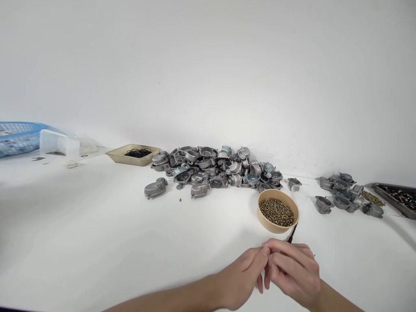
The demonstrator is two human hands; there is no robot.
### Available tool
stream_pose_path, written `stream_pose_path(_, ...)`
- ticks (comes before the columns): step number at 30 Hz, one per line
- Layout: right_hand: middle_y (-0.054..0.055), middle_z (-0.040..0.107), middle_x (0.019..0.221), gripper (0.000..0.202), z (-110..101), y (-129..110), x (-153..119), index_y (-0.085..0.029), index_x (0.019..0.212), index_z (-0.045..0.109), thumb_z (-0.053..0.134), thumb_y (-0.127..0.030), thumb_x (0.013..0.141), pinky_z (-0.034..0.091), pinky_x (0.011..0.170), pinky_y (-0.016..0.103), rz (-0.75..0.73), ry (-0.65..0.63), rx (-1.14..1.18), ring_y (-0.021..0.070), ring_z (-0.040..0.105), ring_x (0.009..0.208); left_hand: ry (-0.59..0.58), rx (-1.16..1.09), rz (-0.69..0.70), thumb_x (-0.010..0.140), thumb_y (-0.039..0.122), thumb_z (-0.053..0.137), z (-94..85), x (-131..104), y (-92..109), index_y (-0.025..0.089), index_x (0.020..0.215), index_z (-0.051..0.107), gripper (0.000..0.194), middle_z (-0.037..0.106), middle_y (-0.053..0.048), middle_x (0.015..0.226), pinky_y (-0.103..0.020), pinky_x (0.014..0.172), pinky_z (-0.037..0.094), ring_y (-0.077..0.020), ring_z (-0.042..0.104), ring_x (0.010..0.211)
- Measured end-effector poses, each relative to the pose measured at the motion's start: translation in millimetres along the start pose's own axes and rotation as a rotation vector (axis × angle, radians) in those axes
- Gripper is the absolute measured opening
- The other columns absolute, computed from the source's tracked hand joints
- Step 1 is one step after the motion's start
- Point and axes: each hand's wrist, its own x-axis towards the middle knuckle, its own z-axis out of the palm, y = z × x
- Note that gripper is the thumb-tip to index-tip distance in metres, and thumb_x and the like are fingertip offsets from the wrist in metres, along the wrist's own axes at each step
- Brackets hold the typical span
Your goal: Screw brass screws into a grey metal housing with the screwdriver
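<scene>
My left hand [245,275] and my right hand [294,268] meet at the fingertips over the white table, in front of a round tan bowl [274,227] of brass-coloured screws [277,211]. Both hands have their fingers bent and pressed together. Whatever lies between the fingertips is hidden or too small to name. A thin black-tipped tool [292,234] sticks up behind my right hand, beside the bowl; its lower part is covered by the hand.
Grey metal housings [208,164] are heaped along the wall, with a smaller heap [341,195] to the right. A yellowish tray [143,161] holds black rings. A blue basket [19,149] stands far left, a dark tray [394,201] far right.
</scene>
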Motion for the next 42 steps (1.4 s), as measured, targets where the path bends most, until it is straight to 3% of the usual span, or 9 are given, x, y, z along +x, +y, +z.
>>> stream_pose_path(6, 0.005, 0.073, 0.090, 0.026, 1.2, 0.2, -1.9, -0.020, 0.086, 0.060, 0.050, 0.003, 0.090, 0.051, 0.048, 0.023, 0.007, -0.012, -0.005, 0.0112, 0.063, 0.052, -0.005, -0.025, -0.013, 0.091, 0.086, 0.007, 0.2, 1.6, -0.4, 0.023, 0.072, 0.047, 0.078, 0.051, -0.003, 0.070, -0.033, 0.071, 0.054, -0.0195, 0.054, 0.066)
stream_pose_path(16, 0.006, 0.072, 0.087, 0.026, 0.4, 1.5, 0.3, -0.019, 0.083, 0.059, 0.050, 0.005, 0.088, 0.047, 0.043, 0.023, -0.017, -0.012, 0.002, 0.0115, 0.059, 0.050, -0.061, -0.146, -0.054, 0.089, 0.090, 0.016, -3.4, -1.4, 15.6, 0.020, 0.076, 0.049, 0.078, 0.053, -0.003, 0.077, -0.034, 0.068, 0.052, -0.0172, 0.052, 0.065)
stream_pose_path(27, 0.007, 0.073, 0.093, 0.023, 1.7, 2.9, -2.3, -0.016, 0.091, 0.064, 0.051, 0.003, 0.093, 0.052, 0.052, 0.022, -0.015, 0.028, 0.019, 0.0125, 0.067, 0.061, -0.043, -0.141, -0.053, 0.091, 0.087, 0.015, -1.4, 0.8, 5.2, 0.020, 0.080, 0.050, 0.076, 0.056, -0.003, 0.076, -0.033, 0.069, 0.052, -0.0170, 0.053, 0.065)
stream_pose_path(31, 0.006, 0.072, 0.090, 0.023, 3.5, 2.9, -2.3, -0.017, 0.087, 0.061, 0.051, 0.003, 0.093, 0.050, 0.049, 0.021, -0.024, 0.047, 0.016, 0.0108, 0.063, 0.056, -0.016, -0.114, -0.048, 0.092, 0.087, 0.012, -0.2, 0.9, -2.1, 0.021, 0.078, 0.048, 0.076, 0.056, -0.004, 0.075, -0.034, 0.070, 0.053, -0.0184, 0.054, 0.065)
stream_pose_path(36, 0.006, 0.072, 0.089, 0.023, 5.3, 3.6, -2.6, -0.017, 0.088, 0.060, 0.053, 0.004, 0.093, 0.048, 0.047, 0.021, -0.004, 0.048, 0.034, 0.0097, 0.061, 0.052, -0.016, -0.165, -0.040, 0.091, 0.088, 0.018, -0.5, 1.9, 7.1, 0.020, 0.079, 0.049, 0.075, 0.054, -0.004, 0.076, -0.034, 0.067, 0.051, -0.0168, 0.052, 0.062)
stream_pose_path(42, 0.006, 0.073, 0.093, 0.022, 7.4, 7.0, -4.3, -0.017, 0.092, 0.064, 0.051, 0.000, 0.098, 0.051, 0.050, 0.022, -0.004, 0.024, -0.008, 0.0124, 0.068, 0.061, -0.154, -0.406, 0.002, 0.089, 0.084, 0.032, -6.5, 13.4, -0.4, 0.014, 0.085, 0.061, 0.075, 0.058, -0.008, 0.081, -0.027, 0.051, 0.047, -0.0188, 0.057, 0.066)
